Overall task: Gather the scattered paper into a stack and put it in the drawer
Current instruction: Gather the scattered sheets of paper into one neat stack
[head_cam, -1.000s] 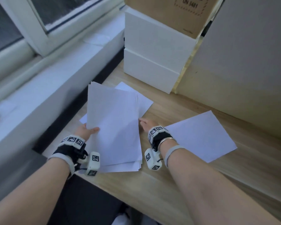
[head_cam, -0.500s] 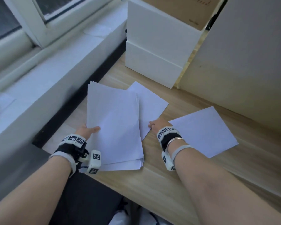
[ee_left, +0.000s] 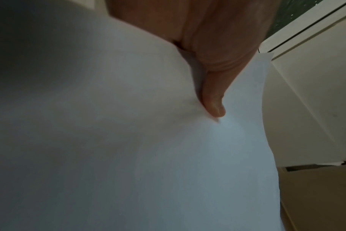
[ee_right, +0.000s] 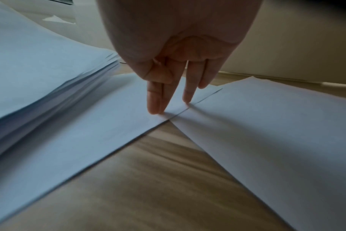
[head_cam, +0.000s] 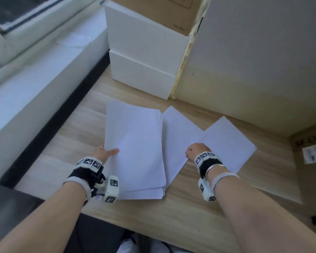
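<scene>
A stack of white paper (head_cam: 135, 148) lies on the wooden table (head_cam: 171, 216), its left side lifted. My left hand (head_cam: 109, 152) pinches its left edge, thumb (ee_left: 213, 100) on top and fingers hidden beneath. A single sheet (head_cam: 179, 141) sticks out from under the stack to the right. Its right edge overlaps a second loose sheet (head_cam: 228, 143). My right hand (head_cam: 192, 152) presses straight fingertips (ee_right: 156, 107) on the single sheet (ee_right: 109, 125) near that overlap, beside the second sheet (ee_right: 267, 125). No drawer is in view.
Two stacked white boxes (head_cam: 144, 57) with a cardboard box (head_cam: 153, 11) on top stand at the back. A beige panel (head_cam: 254, 61) walls the right rear. A white window sill (head_cam: 35, 70) and dark gap (head_cam: 53, 128) run along the left. Another cardboard box (head_cam: 310, 161) sits at right.
My right hand has slid the single sheet out to the right from under the stack, up to the far right sheet. The left hand keeps its hold on the stack.
</scene>
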`<action>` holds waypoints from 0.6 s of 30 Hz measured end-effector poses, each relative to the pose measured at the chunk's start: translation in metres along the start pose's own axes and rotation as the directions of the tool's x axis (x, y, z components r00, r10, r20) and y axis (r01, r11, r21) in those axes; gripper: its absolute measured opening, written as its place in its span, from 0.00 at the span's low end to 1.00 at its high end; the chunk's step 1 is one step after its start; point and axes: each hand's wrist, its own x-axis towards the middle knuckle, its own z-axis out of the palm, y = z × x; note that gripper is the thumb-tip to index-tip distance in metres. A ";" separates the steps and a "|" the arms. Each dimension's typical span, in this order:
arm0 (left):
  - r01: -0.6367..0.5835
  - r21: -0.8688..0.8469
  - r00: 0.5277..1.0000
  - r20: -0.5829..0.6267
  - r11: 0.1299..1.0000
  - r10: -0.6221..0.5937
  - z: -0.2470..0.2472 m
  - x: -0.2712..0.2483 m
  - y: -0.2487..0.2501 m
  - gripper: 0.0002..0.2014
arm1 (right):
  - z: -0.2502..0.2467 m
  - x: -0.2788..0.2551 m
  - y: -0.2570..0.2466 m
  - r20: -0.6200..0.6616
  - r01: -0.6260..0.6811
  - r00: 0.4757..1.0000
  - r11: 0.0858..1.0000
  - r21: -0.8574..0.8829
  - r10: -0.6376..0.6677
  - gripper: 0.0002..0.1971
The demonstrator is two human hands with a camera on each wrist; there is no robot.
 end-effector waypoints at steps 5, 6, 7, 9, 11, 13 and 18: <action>-0.007 0.050 0.999 0.042 0.999 0.004 0.011 0.003 0.013 0.31 | -0.001 -0.001 0.010 -0.160 -0.195 0.958 0.952 0.236 0.236 0.20; -0.009 0.062 0.999 0.050 0.998 0.005 0.014 0.004 0.015 0.31 | 0.001 -0.002 0.009 -0.114 -0.277 0.938 0.906 0.321 0.327 0.28; -0.009 0.066 0.998 0.057 0.998 0.005 0.016 0.004 0.018 0.30 | 0.002 -0.004 0.006 -0.047 -0.352 0.916 0.853 0.386 0.399 0.35; -0.017 0.065 0.998 0.068 0.998 0.012 0.020 0.007 0.021 0.30 | 0.006 -0.004 -0.001 0.044 -0.431 0.882 0.766 0.477 0.469 0.45; -0.033 0.045 0.997 0.076 0.998 0.030 0.023 0.014 0.021 0.29 | 0.010 -0.001 -0.010 0.078 -0.453 0.871 0.728 0.515 0.486 0.51; -0.045 0.029 0.996 0.080 0.999 0.043 0.025 0.026 0.015 0.30 | 0.016 0.006 -0.018 0.093 -0.470 0.862 0.718 0.513 0.498 0.54; -0.050 0.008 0.997 0.053 0.999 0.050 0.032 0.086 -0.016 0.40 | 0.025 0.018 -0.018 0.062 -0.387 0.897 0.711 0.587 0.437 0.42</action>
